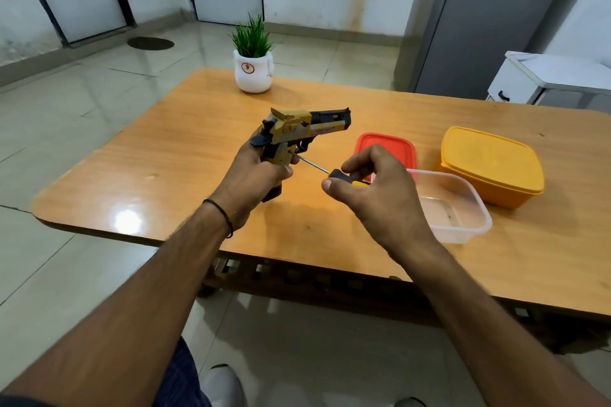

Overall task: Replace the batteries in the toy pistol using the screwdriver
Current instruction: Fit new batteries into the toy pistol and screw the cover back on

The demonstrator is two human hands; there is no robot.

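A tan and black toy pistol (299,129) is held upright above the wooden table (185,155), barrel pointing right. My left hand (254,172) is wrapped around its grip. My right hand (373,188) holds a screwdriver (334,172) with a black and yellow handle. Its thin metal shaft runs up and left, and the tip touches the side of the pistol's grip just below the trigger. No batteries are visible.
A clear plastic container (459,208) stands right of my right hand, with a red lid (386,145) behind it. A closed yellow box (492,165) sits further right. A potted plant (254,59) stands at the table's far edge.
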